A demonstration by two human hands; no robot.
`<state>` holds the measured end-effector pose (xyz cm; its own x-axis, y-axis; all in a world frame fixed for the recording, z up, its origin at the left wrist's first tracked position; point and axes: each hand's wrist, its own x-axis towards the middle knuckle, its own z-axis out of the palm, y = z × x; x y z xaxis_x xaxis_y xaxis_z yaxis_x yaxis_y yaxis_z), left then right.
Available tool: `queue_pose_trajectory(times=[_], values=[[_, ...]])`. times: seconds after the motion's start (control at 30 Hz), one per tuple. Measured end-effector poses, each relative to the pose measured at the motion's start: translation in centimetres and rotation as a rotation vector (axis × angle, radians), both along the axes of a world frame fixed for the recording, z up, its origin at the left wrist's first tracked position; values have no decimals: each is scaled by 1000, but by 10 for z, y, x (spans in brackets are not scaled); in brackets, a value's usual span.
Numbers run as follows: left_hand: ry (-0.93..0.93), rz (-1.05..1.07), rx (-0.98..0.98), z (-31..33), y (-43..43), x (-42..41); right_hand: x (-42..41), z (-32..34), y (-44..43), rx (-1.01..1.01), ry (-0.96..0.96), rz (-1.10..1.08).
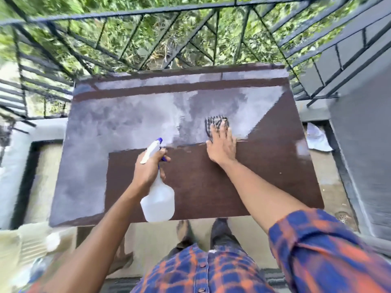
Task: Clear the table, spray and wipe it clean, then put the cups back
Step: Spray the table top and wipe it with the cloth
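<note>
Table (211,187) ctr, L hand (148,168) gripping bottle (157,204) at 6 o'clock, R hand (222,146) flat, fingers spread, pressing blurred cloth (215,122) at 1, railing (127,15) at 12, paper (317,137) on floor at 3.

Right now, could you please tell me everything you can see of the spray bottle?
The spray bottle has a translucent white plastic body and a white trigger head with a blue nozzle tip and trigger. The left hand grips its neck, holding it tilted over the near part of the brown table, nozzle pointing away from the person.
</note>
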<state>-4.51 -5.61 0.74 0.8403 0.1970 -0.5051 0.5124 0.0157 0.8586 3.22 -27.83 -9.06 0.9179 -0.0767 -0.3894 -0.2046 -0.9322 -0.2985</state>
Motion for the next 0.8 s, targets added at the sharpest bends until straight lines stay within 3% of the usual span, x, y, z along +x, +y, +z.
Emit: queue_pose_trajectory(times=[0.23, 0.4, 0.47, 0.67, 0.8], values=[[23, 106, 82, -9, 87, -58, -75, -6, 168, 67, 2, 543], [32, 119, 54, -7, 114, -81, -120, -15, 166, 48, -37, 689], [55, 141, 31, -10, 118, -84, -118, -16, 131, 24, -62, 582], [67, 44, 11, -23, 105, -88, -116, -8, -38, -99, -48, -116], [58, -4, -19, -21, 86, -90, -132, -4, -129, -101, -12, -415]])
